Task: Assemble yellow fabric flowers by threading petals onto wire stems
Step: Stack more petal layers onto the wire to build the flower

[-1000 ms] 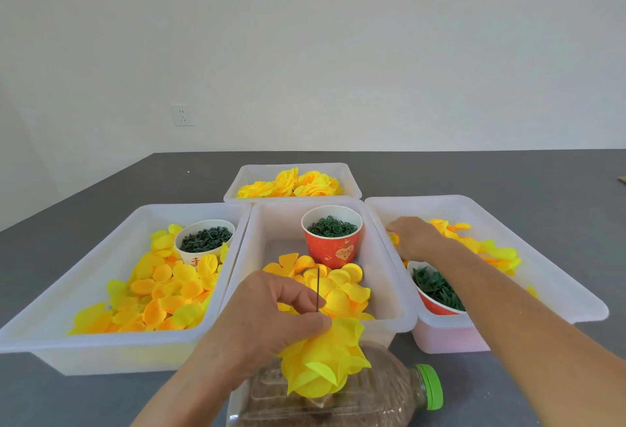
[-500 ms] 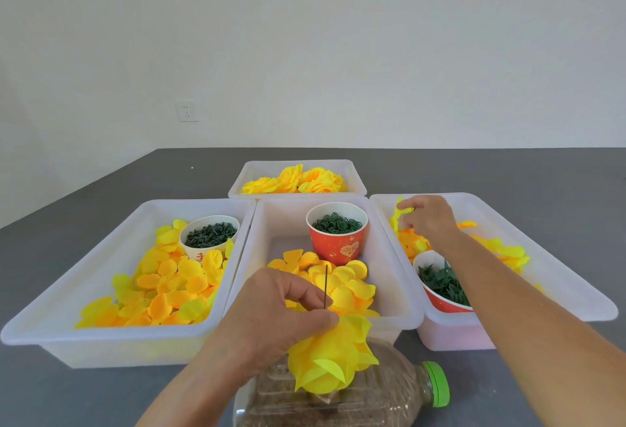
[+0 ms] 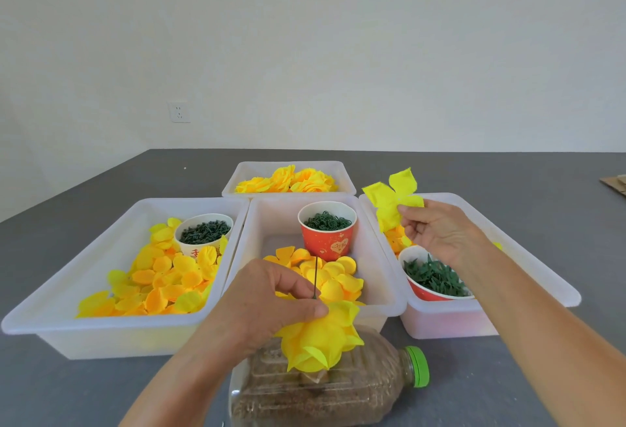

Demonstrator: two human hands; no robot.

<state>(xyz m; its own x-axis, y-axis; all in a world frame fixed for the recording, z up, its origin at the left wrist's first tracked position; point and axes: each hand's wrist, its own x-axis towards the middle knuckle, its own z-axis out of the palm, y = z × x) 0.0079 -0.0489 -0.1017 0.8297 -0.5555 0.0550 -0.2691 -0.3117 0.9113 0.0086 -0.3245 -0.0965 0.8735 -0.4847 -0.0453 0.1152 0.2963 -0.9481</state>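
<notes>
Left hand (image 3: 271, 301) pinches thin dark wire stem (image 3: 315, 277) upright above half-built yellow fabric flower (image 3: 321, 335), tip exposed for threading | right hand (image 3: 437, 233) pinches bright yellow fabric petal piece (image 3: 393, 196), right of stem, ready to thread.

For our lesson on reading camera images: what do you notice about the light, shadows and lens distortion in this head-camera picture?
Head view: soft, even light with faint shadows; the wide-angle lens bows the table edge; the right hand and its petal piece look slightly soft.

left hand (image 3: 267, 301): fingers pinching, low centre | right hand (image 3: 437, 233): fingers pinching, raised
</notes>
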